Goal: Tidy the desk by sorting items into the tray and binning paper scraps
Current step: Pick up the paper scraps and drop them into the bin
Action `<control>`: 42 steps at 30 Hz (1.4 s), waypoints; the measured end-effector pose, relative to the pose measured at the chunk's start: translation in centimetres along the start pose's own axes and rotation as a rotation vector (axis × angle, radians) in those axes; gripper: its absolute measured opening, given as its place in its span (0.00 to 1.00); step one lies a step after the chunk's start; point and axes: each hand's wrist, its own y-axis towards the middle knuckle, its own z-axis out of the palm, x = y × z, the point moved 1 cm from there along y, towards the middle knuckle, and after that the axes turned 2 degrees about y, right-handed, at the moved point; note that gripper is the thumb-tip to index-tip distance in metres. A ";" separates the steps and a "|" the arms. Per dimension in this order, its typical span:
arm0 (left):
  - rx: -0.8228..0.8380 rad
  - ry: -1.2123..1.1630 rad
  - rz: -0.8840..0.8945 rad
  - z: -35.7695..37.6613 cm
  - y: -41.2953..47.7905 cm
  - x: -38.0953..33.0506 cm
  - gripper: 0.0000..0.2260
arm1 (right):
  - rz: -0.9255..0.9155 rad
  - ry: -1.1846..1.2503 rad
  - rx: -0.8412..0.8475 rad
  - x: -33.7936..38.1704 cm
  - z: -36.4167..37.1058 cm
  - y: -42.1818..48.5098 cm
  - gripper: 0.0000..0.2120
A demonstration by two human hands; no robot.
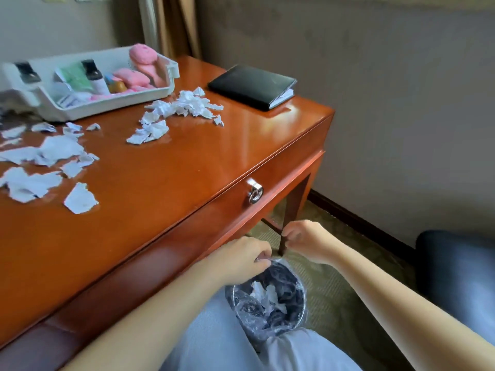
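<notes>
A small round bin [302,295] with a clear plastic liner stands on the floor between my knees, with white paper scraps [265,293] inside. My left hand [241,257] hovers over its far rim, fingers pinched on the liner's edge. Just right of it and slightly higher, my right hand [305,238] is closed; nothing shows in it. On the desk lie torn paper scraps in two spreads, one in the middle [182,105] and one at the left [51,156]. A white tray [112,104] at the back left holds pink plush toys [143,58], small bottles [97,77] and a green packet [75,76].
A black notebook [251,85] lies at the wooden desk's [166,188] far right corner. A metal ring handle [254,193] hangs on the drawer front. A desk leg [293,218] stands just behind my hands. A dark seat [455,277] is at the right, by the wall.
</notes>
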 end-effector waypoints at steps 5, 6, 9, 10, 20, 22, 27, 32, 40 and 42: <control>-0.055 0.044 0.092 -5.9 -2.5 -1.5 0.13 | -0.133 -0.037 -0.049 4.0 -4.6 0.0 0.11; -0.078 0.065 0.107 -6.5 -2.8 -1.8 0.13 | -0.147 -0.052 -0.058 4.1 -4.9 0.2 0.11; -0.138 0.062 0.137 -8.5 -3.8 -2.2 0.11 | -0.199 -0.054 -0.082 5.2 -6.3 0.1 0.10; -0.167 0.061 0.141 -9.1 -3.9 -2.0 0.10 | -0.211 -0.057 -0.092 5.6 -6.6 0.2 0.10; -0.432 0.083 -0.070 -12.4 -3.4 5.1 0.13 | -0.273 -0.099 -0.131 10.7 -6.6 4.3 0.14; -0.471 0.076 -0.149 -12.4 -2.7 7.0 0.14 | -0.277 -0.088 -0.112 11.0 -5.7 5.8 0.15; -0.537 0.041 -0.312 -12.6 -0.6 10.1 0.18 | -0.244 -0.084 -0.175 11.9 -4.4 9.6 0.20; -0.634 0.040 -0.365 -12.6 1.5 11.9 0.23 | -0.193 -0.091 -0.332 12.2 -3.3 12.7 0.24; -0.670 0.084 -0.355 -13.6 4.6 14.5 0.24 | -0.150 -0.066 -0.494 13.2 -2.2 16.8 0.24; -0.637 0.081 -0.335 -13.9 5.3 15.2 0.25 | -0.144 -0.056 -0.500 13.4 -2.3 17.9 0.25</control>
